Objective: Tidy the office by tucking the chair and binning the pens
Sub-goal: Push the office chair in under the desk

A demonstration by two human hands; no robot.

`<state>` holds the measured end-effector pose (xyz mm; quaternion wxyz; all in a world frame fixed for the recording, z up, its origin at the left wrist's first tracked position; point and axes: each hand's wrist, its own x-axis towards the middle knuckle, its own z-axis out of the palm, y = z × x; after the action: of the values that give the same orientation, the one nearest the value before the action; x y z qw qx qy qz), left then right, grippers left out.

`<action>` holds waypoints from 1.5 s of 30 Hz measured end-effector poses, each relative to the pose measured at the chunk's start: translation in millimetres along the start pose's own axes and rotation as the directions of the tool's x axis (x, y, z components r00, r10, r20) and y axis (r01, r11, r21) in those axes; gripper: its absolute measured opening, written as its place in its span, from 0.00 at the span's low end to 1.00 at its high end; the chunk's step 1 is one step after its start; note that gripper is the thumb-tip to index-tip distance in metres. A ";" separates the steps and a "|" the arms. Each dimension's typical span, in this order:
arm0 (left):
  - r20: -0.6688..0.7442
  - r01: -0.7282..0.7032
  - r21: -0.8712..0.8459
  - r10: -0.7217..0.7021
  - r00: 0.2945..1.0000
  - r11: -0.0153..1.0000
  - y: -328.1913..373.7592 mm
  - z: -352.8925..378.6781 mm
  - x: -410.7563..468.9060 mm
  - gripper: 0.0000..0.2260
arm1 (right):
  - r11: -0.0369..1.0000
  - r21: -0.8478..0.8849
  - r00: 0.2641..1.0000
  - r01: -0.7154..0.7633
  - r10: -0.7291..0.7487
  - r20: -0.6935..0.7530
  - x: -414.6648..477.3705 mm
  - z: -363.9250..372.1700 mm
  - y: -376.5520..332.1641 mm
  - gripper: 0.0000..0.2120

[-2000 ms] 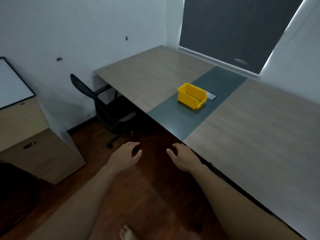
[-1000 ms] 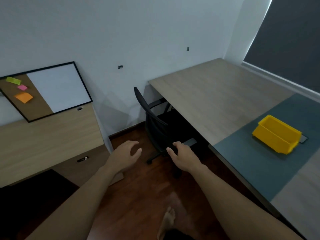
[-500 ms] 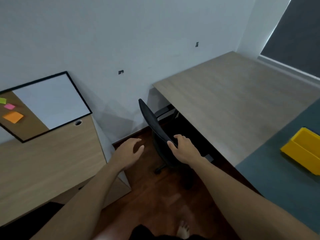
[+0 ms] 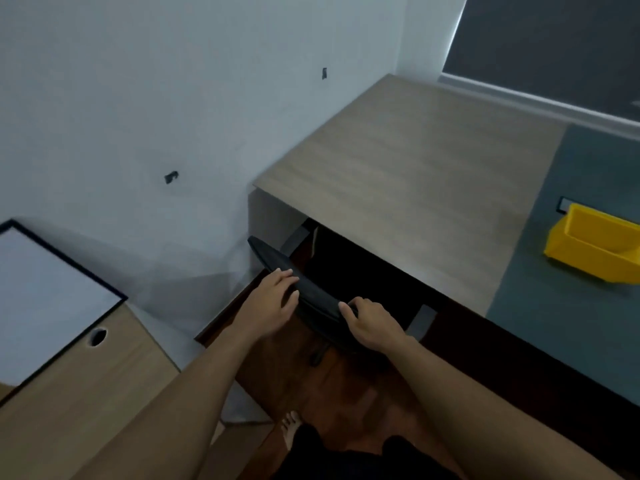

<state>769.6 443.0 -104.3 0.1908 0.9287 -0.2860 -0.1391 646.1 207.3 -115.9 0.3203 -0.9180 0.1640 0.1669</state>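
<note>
The black office chair [image 4: 313, 295] stands partly under the wooden desk [image 4: 408, 174], its backrest top edge towards me. My left hand [image 4: 272, 303] rests on the left part of the backrest top, fingers curled over it. My right hand [image 4: 372, 325] grips the right part of the same edge. A yellow bin [image 4: 595, 249] sits on the grey-green desk mat [image 4: 571, 306] at the right. No pens are visible.
A low wooden cabinet [image 4: 79, 393] with a framed whiteboard [image 4: 38, 292] stands to the left, close to the chair. The white wall is behind it. Dark wood floor [image 4: 311, 386] lies below, with my bare foot [image 4: 289, 427] on it. A dark window blind [image 4: 554, 46] is at top right.
I have stepped closer to the chair. My left hand has come onto the backrest, joining the right hand. The chair sits further under the desk than before.
</note>
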 end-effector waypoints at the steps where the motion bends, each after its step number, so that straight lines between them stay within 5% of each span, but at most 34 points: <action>1: 0.013 -0.042 0.030 0.042 0.999 0.999 -6.5 -3.7 11.0 0.23 | 0.999 0.009 0.999 -0.032 0.032 -0.004 2.9 3.4 -3.8 0.32; 6: 0.128 -0.240 0.125 0.225 0.966 0.963 -35.9 -10.1 61.1 0.21 | 0.983 0.039 0.981 -0.182 0.184 -0.063 11.3 13.6 -10.7 0.34; 13: 0.222 -0.352 0.279 0.297 0.929 0.893 -49.6 0.6 96.6 0.24 | 0.944 -0.039 0.931 -0.329 0.317 -0.181 9.9 19.4 -17.0 0.35; 45: 0.082 -0.363 0.355 0.358 0.930 0.861 -15.3 0.4 284.6 0.21 | 0.914 -0.073 0.898 -0.400 0.375 -0.232 150.5 -78.3 33.6 0.25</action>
<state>1003.7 288.3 -153.7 0.0360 0.8769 -0.4766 -0.0518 782.2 102.8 -137.9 0.2059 -0.8968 0.3666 0.1377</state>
